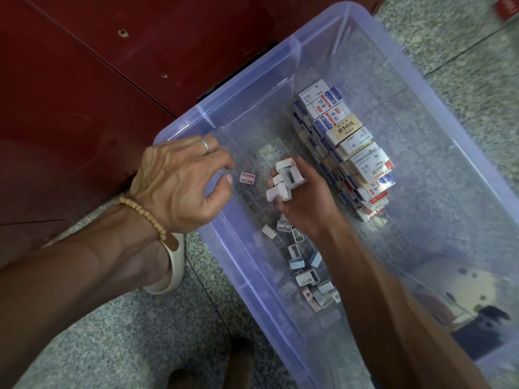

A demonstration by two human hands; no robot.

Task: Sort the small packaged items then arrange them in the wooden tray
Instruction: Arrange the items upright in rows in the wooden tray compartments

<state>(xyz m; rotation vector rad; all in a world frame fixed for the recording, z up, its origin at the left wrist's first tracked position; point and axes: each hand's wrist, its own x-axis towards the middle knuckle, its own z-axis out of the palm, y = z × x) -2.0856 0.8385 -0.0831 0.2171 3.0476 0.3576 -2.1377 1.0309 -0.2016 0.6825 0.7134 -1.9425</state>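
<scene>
A clear plastic bin (323, 43) stands on the floor. Inside it, my right hand (306, 197) grips a bunch of small white sharpeners (283, 181). My left hand (182, 181) hovers over the bin's near-left corner, fingers loosely curled and holding nothing, a short gap from a single pink sharpener (247, 178) on the bin floor. More loose sharpeners (306, 273) lie in a line below my right wrist. A row of boxed erasers (345, 141) runs along the bin's middle right. No wooden tray is in view.
A dark red cabinet (84, 80) stands to the left of the bin. The floor (140, 332) is speckled stone. A white slipper (174, 265) shows under my left wrist. A dark foot (224, 369) is at the bottom edge.
</scene>
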